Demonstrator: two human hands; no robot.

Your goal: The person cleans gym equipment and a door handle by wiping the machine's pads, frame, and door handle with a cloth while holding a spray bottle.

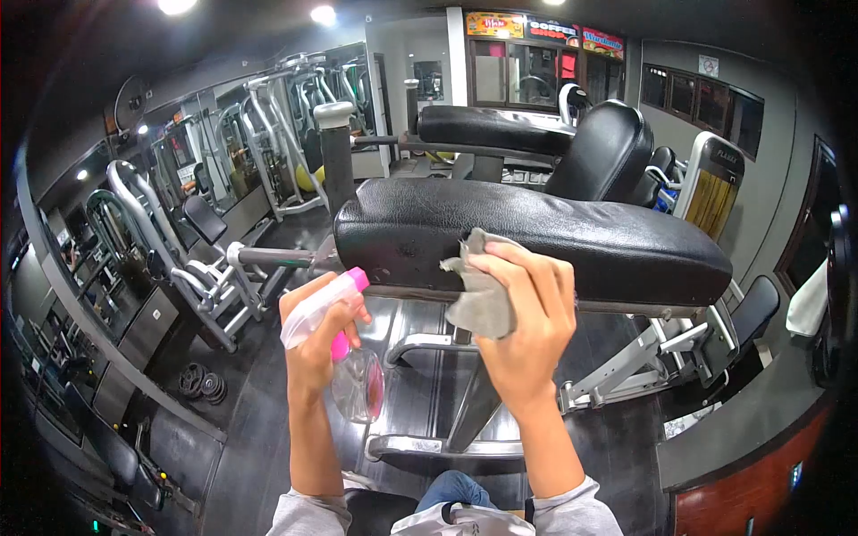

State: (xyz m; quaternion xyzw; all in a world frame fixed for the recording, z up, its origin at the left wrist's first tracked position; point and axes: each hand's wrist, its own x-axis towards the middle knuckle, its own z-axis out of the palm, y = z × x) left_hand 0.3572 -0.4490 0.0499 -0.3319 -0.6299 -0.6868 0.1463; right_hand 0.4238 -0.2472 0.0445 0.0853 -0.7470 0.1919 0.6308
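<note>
My left hand is wrapped round the neck of a clear spray bottle with a white and pink trigger head. Its pink nozzle points up and right, toward the near black bench pad. In my right hand is a crumpled grey cloth, pinched between thumb and fingers. The cloth is in front of the pad's near side; whether it touches the padding I cannot tell. Some liquid shows low in the bottle, with pink on its side.
Behind the near pad stand a second black pad and a padded backrest. A grey post rises at the pad's left end. Weight plates lie on the floor at left. Metal frame legs stand below.
</note>
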